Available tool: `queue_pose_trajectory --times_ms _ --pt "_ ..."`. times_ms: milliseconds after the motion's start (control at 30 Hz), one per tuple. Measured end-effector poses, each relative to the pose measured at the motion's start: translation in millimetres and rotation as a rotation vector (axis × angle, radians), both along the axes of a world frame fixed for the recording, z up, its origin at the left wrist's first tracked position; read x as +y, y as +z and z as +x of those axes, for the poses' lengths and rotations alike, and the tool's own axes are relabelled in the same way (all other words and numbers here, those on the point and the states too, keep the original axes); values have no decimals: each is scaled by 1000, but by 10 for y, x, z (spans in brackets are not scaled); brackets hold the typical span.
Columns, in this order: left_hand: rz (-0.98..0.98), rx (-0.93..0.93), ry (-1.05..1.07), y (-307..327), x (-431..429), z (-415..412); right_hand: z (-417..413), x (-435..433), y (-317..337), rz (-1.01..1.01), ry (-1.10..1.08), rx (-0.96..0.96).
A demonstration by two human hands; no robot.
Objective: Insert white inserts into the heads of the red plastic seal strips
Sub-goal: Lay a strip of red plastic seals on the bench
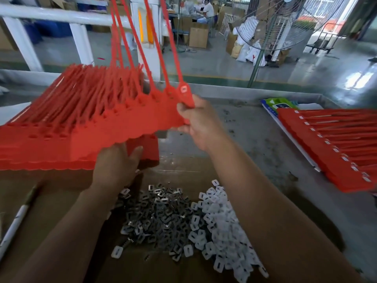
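A joined sheet of red seal strips is held lifted above the table, its long tails pointing up and away. My right hand pinches the sheet's right end, where one head carries a white insert. My left hand supports the sheet from underneath, fingers against its scalloped lower edge. A thick stack of more red strips lies under the sheet at the left. A heap of loose white inserts lies on brown cardboard near me, beside a heap of grey metal clips.
A second sheet of red strips with white inserts in its heads lies at the right on the grey table. A white pen rests on the cardboard at the left. A standing fan and boxes are beyond the table.
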State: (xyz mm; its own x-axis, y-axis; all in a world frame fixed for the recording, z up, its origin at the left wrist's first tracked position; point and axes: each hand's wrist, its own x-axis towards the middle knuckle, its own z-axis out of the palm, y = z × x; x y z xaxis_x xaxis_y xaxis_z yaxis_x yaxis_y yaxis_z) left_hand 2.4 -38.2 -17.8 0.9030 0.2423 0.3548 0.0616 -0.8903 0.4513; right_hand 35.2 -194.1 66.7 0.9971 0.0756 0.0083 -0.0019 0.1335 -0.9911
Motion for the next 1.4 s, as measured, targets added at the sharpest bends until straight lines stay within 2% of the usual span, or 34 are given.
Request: queue_pose_trajectory --times_ms 67,100,133,233,300,333,400,467,533,633,733,1000,1200,1267,1400 --pt "-327 5 21 53 49 -9 -29 -195 26 76 -16 -1" --pt "-544 8 -54 77 77 -26 -52 -308 23 121 -29 2" --pt "-771 -4 -169 108 111 -63 -70 -422 8 155 -43 4" --pt "-1217 -129 -607 173 293 -102 -143 -732 -83 150 -85 29" --pt "-1483 -99 -640 206 319 -98 -191 -886 -189 102 -116 59" --pt "-1526 -69 -571 212 309 -96 -219 -948 -245 86 -126 66" --pt "-1462 32 -411 197 245 -81 -284 -1061 -333 51 -130 58" --pt "-1343 94 -389 159 133 -75 -350 -1186 -404 3 -141 45" --pt "-1185 57 -381 144 9 -78 -398 -1308 -498 -50 -158 47" --pt "-820 -96 -333 80 -141 -27 -454 -1442 -634 -188 -242 55" --pt "-562 -116 -325 29 -222 6 -475 -1544 -683 -294 -338 34" --pt "-375 -48 -310 -109 -257 56 -392 -1619 -842 -406 -388 51" --pt "-156 -116 -351 -124 -277 96 -404 -1653 -847 -527 -403 34" --pt "-110 -50 -375 -146 -260 104 -404 -1655 -862 -569 -416 30" --pt "-147 66 -452 -159 -209 114 -405 -1689 -854 -650 -449 21"
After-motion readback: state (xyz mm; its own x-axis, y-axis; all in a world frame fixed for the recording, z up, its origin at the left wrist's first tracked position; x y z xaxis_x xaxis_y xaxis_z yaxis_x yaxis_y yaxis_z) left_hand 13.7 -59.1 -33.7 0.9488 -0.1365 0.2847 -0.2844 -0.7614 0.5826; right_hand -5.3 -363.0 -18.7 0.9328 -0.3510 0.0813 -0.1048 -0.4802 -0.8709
